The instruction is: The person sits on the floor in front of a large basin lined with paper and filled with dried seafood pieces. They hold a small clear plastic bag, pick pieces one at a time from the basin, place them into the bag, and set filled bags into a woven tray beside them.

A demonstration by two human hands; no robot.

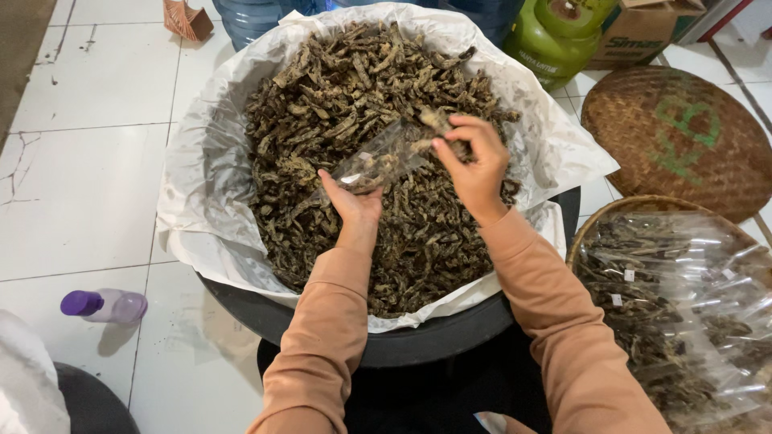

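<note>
Filling step: left hand point(354, 201) clamped on clear bag point(382, 158); right hand point(474, 165) pinches dried strips point(438, 120) at bag mouth over lined tub point(241, 241). Next calls for pushing strips in.

White tiled floor point(88, 185) under black basin point(418, 341), purple-capped bottle point(106, 305), woven tray point(683, 137), green gas cylinder point(555, 36).

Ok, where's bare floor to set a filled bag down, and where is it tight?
Bare white tile floor lies left of the black tub, between the woven piece at the top and the purple-capped bottle. Right is crowded: basket of packed bags, round woven lid, green gas cylinder. Both the left hand and right hand hold a clear bag over the tub.
</note>
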